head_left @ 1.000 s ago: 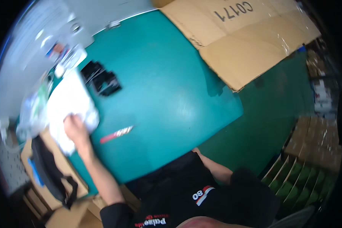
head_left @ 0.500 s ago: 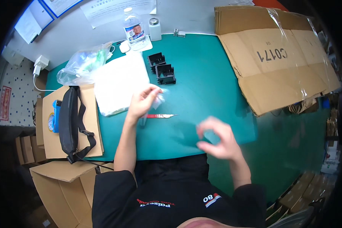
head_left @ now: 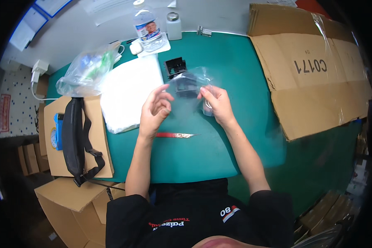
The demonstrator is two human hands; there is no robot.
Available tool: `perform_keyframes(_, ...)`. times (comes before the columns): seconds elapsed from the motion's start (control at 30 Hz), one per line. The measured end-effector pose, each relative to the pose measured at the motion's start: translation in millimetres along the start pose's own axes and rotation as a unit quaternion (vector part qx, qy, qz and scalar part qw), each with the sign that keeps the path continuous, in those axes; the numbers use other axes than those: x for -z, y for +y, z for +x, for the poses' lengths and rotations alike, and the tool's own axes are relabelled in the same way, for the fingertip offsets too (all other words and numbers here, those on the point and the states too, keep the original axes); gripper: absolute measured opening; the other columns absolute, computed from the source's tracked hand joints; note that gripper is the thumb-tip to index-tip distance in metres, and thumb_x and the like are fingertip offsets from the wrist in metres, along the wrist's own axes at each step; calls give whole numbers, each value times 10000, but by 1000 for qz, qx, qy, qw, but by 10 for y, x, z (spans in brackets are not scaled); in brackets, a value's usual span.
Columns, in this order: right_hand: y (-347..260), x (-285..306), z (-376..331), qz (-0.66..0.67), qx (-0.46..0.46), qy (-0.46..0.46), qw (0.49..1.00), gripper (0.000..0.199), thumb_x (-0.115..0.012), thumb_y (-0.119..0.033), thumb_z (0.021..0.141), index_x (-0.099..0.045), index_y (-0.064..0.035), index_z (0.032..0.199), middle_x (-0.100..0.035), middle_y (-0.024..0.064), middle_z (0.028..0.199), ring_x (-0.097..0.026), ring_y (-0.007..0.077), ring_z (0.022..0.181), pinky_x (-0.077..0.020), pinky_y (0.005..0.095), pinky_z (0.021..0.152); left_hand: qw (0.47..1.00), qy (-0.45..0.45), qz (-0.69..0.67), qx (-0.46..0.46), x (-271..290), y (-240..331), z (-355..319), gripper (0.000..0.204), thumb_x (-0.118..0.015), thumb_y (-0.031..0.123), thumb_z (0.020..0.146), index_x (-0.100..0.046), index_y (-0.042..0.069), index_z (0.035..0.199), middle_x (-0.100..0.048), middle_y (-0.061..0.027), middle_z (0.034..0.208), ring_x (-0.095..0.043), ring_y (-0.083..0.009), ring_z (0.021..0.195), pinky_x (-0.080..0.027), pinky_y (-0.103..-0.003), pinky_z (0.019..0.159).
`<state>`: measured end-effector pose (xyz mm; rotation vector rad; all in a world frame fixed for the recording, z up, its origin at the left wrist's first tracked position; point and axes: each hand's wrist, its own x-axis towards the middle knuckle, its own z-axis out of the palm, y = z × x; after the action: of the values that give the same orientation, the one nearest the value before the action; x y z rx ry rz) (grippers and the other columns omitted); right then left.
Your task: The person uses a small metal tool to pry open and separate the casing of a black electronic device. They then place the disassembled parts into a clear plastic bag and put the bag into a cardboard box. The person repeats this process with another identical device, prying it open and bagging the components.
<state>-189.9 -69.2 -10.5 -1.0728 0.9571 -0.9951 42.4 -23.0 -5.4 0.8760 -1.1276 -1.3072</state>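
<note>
My right hand (head_left: 219, 104) pinches a clear plastic bag (head_left: 202, 74) over the middle of the table. Something pale and looped shows at the bag's lower right, but I cannot make out what it is. My left hand (head_left: 156, 108) is beside the bag's left edge, its fingers half curled and apart, with nothing seen in them. Through the bag I see one black plastic housing (head_left: 187, 87); another black housing (head_left: 175, 66) stands just behind it. Below the hands lies a red-handled craft knife (head_left: 175, 135), its thin tip to the right.
Left of my hands is a white sheet-like pack (head_left: 130, 95), with a plastic bag (head_left: 89, 70) behind it. A black waist pouch (head_left: 74, 140) lies on cardboard. At the back stand a water bottle (head_left: 148, 29) and a pump bottle (head_left: 174, 27). Flattened cardboard (head_left: 310, 82) covers the right side.
The clear bag has passed from my left hand to my right and spreads out. My right hand has moved up and inward. My left fingers have loosened.
</note>
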Motion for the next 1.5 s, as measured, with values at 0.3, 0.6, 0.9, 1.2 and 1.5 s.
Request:
perform_keyframes(0.3,55,83,37,10,-53,-10,998,314,-666,-322,1022,-702,-26,924,-486,-61,624,-485,54,555,-382,261,505,992,109,-20,58,-63,81,-1,161,-611,133,1053,-671,-14,1023,-617,-18,797,-529,-69,641,-425,-215,590)
perform_keyframes(0.6,-36,-135,-286,-26,176,-38,983,592,-899,-493,785,-573,-67,1034,-523,-31,803,-475,36,713,-418,209,585,991,65,118,15,-803,205,168,311,-783,139,937,-534,76,763,-521,59,652,-445,-9,548,-323,-213,468)
perform_keyframes(0.9,-67,30,-199,-1,144,1,990,186,-641,-36,980,-517,-23,842,-627,58,909,-611,83,717,-506,244,558,985,50,165,28,-434,102,68,339,-774,64,908,-504,67,703,-493,49,630,-430,-46,572,-356,-254,522)
perform_keyframes(1.2,92,-230,-306,-264,221,141,928,281,-637,61,890,-571,-31,1147,-487,22,668,-499,101,605,-478,280,582,879,67,438,-174,-662,-76,-20,247,-694,-88,780,-463,-8,748,-628,-142,944,-646,-329,760,-511,-412,618)
perform_keyframes(1.5,-78,-93,-234,-464,311,200,805,584,-656,51,832,-605,-148,1379,-637,91,776,-658,267,639,-544,407,588,886,-64,419,-190,-541,121,91,722,-822,266,835,-520,13,1440,-516,-215,1398,-509,-366,1305,-407,-458,1103)
